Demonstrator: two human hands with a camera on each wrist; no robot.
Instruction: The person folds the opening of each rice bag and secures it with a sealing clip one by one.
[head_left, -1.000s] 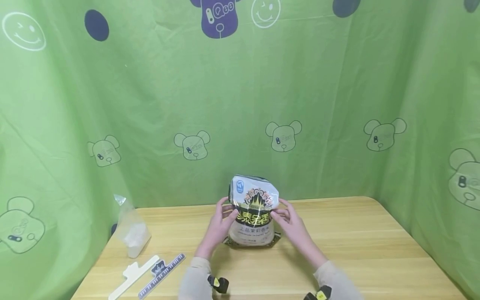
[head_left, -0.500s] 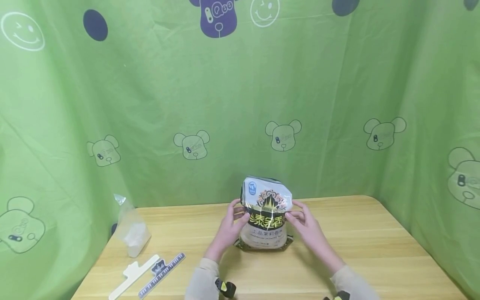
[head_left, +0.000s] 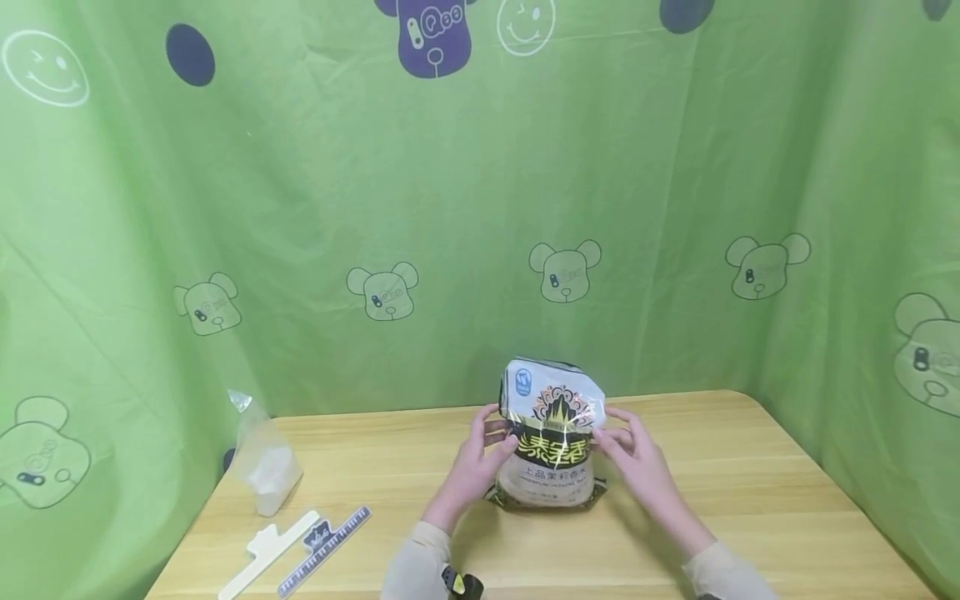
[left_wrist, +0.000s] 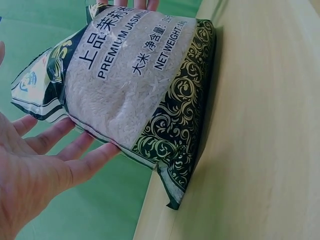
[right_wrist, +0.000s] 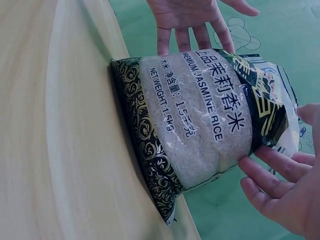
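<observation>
A printed bag of jasmine rice point(head_left: 551, 483) stands on the wooden table, its loose white top folded over. My left hand point(head_left: 476, 462) is at its left side; in the left wrist view the hand's fairly straight fingers point(left_wrist: 90, 161) lie against the bag's edge. The right wrist view shows that hand's thumb held off the bag. My right hand point(head_left: 637, 458) touches the opposite side, its fingers point(right_wrist: 267, 180) only slightly bent along the edge and its thumb near the folded top. The back of the bag is hidden.
Left on the table point(head_left: 750, 500) stands a clear plastic bag point(head_left: 272, 475) with white contents. In front of it lie a cream long clip point(head_left: 270, 550) and a dark piano-patterned clip point(head_left: 326, 546). A green printed curtain point(head_left: 465, 208) encloses the back and sides.
The rice bag has shifted to the right and slightly toward me, with both hands moving along at its sides. The clear bag and the two clips have stayed in place.
</observation>
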